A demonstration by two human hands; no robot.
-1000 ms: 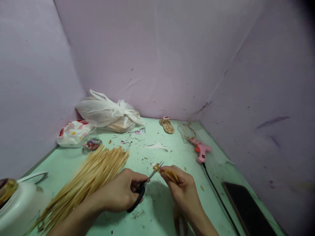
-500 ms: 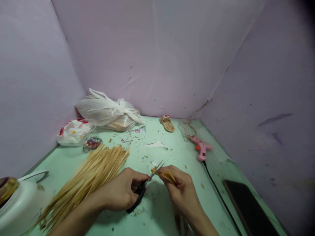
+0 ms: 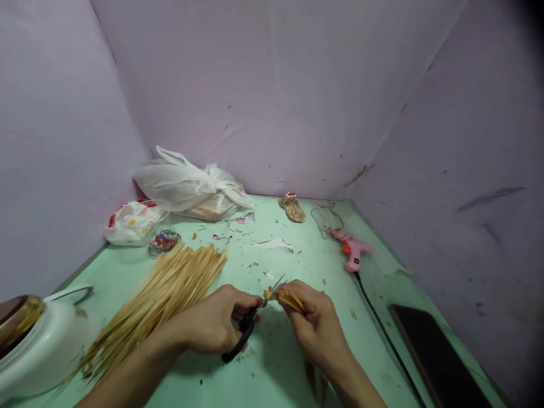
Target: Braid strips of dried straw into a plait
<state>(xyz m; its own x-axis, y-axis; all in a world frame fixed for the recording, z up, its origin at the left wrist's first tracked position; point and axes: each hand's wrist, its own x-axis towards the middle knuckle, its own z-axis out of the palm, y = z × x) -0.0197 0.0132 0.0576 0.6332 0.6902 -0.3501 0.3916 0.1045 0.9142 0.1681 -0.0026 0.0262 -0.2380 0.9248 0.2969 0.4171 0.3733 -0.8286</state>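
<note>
My left hand [image 3: 219, 320] is closed on the handles of black scissors [image 3: 241, 339]. The scissor blades point up and to the right, around the end of a small bundle of yellowish strips [image 3: 292, 300]. That bundle is pinched in my right hand [image 3: 312, 317], its lower part hanging below the palm. Under and beside my left forearm lies a large spread of dry straw-coloured strips [image 3: 170, 289].
A pink glue gun [image 3: 353, 252] with a black cord and a dark phone [image 3: 437, 357] lie at right. Behind are a small woven slipper [image 3: 292, 209], a white plastic bag [image 3: 191, 187] and a bead dish [image 3: 164, 242]. A white pot [image 3: 55, 345] stands at left.
The view has shifted slightly, so the table items appear a little to the right and mostly higher. The scissor blades look closer together at the bundle's end.
</note>
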